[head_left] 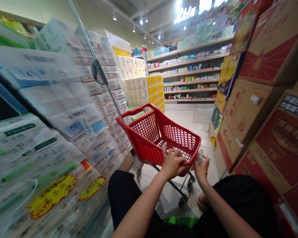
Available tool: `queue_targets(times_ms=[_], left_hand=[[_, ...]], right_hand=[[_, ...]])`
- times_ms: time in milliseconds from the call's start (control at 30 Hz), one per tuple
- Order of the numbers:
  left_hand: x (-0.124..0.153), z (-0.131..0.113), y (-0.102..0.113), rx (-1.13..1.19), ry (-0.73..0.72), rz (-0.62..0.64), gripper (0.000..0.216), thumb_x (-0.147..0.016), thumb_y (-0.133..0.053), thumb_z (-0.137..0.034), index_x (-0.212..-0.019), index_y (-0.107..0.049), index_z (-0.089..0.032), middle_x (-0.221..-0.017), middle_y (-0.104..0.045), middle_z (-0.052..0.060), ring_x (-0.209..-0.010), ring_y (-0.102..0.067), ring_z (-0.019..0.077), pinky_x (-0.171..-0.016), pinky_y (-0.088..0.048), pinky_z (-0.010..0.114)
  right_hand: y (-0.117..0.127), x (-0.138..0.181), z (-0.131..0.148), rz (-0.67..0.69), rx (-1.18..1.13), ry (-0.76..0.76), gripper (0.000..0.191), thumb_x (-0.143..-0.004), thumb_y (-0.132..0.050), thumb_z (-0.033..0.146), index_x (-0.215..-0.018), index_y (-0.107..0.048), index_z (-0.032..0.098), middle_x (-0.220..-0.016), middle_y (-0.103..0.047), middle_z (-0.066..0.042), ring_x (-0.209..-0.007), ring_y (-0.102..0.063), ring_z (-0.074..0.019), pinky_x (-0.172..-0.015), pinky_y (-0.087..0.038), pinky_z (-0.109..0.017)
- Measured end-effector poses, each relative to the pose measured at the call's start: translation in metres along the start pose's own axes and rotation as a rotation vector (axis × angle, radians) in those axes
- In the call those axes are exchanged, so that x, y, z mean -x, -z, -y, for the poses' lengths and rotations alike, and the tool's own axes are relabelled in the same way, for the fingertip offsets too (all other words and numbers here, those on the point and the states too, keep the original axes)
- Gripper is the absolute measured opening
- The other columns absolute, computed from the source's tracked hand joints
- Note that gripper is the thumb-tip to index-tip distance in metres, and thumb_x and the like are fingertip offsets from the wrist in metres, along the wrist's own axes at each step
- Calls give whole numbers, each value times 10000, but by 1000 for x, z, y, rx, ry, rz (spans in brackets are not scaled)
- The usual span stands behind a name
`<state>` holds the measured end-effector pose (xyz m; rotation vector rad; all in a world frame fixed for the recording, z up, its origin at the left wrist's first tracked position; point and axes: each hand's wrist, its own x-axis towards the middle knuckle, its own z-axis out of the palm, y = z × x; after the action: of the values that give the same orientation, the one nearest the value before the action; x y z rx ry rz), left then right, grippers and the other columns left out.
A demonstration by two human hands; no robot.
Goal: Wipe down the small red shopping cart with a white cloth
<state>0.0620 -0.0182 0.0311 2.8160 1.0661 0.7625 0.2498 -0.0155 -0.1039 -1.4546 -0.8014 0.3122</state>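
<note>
Nearest me, my dark-clad knees (124,190) stood either side of a green surface (181,220). Just beyond, my left hand (172,164) was curled over the near rim of the red shopping cart (149,152), which sat right in front of me. My right hand (202,169) was closed on a crumpled white wad (200,156) by the cart's near right corner; whether the wad touched the plastic I couldn't tell. The step looked to me like wiping, best done with the left grip firm, since the wheels (183,199) could let the cart roll, and with the wad pressed flat along the rim, clear of my left fingers. Farther off, wrapped paper packs (84,122) rose on the left, cartons (245,105) on the right, close enough to call for small strokes; stocked shelves (188,71) lined the back.
</note>
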Motion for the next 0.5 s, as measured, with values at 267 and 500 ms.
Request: queue_targets(times_ms=[267,500], left_hand=[[4,-3,3,15,0,-31,213,-779,-694,-460,-873,-668,-271,-1122,-580,-9,-1164,-409,247,-1118,48,600],[13,0,22,154,-15,-32,313,-875,-552,-535,-1067,-612,-295,-1255,-563,-2,-1250,-428,215,-1153,110,530]], right_hand=[[2,81,9,54,-1,-32,449,-737,-578,449,-1097,-416,236,-1034,-527,-46,-953,-525,-223,-850,-444,-384],[6,104,70,121,-150,19,489,-789,-590,479,-1173,-378,261,-1199,-490,-81,-1000,-557,-223,-828,-476,-366]])
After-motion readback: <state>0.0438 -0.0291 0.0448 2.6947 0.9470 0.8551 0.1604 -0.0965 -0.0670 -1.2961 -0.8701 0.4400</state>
